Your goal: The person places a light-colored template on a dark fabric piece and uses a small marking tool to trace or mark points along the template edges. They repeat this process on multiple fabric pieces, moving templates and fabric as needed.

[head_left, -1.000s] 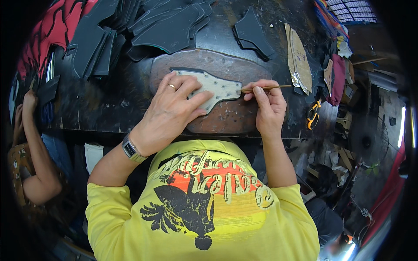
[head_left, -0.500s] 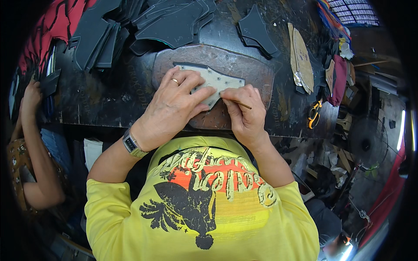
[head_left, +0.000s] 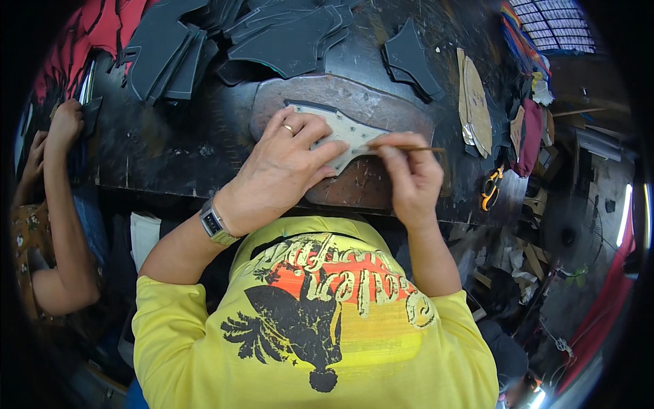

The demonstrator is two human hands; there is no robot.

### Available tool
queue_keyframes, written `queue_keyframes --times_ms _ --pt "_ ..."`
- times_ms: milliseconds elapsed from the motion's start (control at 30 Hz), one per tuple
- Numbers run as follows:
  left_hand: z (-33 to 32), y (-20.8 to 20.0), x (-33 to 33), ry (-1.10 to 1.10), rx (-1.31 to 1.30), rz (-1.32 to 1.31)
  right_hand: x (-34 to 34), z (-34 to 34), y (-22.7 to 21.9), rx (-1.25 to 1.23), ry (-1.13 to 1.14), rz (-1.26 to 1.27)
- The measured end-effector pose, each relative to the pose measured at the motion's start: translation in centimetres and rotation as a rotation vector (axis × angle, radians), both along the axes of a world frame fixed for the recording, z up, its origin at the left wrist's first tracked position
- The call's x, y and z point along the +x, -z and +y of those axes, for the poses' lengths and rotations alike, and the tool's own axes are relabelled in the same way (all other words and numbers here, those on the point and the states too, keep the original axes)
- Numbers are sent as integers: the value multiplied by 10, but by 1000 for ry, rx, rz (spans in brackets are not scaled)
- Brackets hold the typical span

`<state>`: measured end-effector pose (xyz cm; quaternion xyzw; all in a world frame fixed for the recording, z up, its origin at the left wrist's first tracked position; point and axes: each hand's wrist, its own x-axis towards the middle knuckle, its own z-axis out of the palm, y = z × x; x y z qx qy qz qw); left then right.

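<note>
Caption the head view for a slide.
Left hand on a pale panel over a brown board; right hand holding a thin stick.

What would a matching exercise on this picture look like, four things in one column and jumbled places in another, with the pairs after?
1. Orange-and-black scissors
2. Thin brown stick
3. Pale flat piece
4. Red sheets

A. In the right hand
B. Picture's upper left
C. Under the left hand
D. Near the table's right end

Pairs: 1-D, 2-A, 3-C, 4-B
</note>
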<state>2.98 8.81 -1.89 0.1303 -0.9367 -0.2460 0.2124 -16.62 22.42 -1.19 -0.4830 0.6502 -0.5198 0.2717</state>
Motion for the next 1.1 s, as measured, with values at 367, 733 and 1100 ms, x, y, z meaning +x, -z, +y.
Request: queue_keyframes --times_ms 367,733,1100 --pt "2 1 1 -11 -17 3 -3 -11 12 -107 -15 515" --pt "3 4 1 -14 -31 -13 3 -24 12 -54 -19 402" --pt "3 4 2 -16 -13 -40 15 -43 19 -155 -40 505"
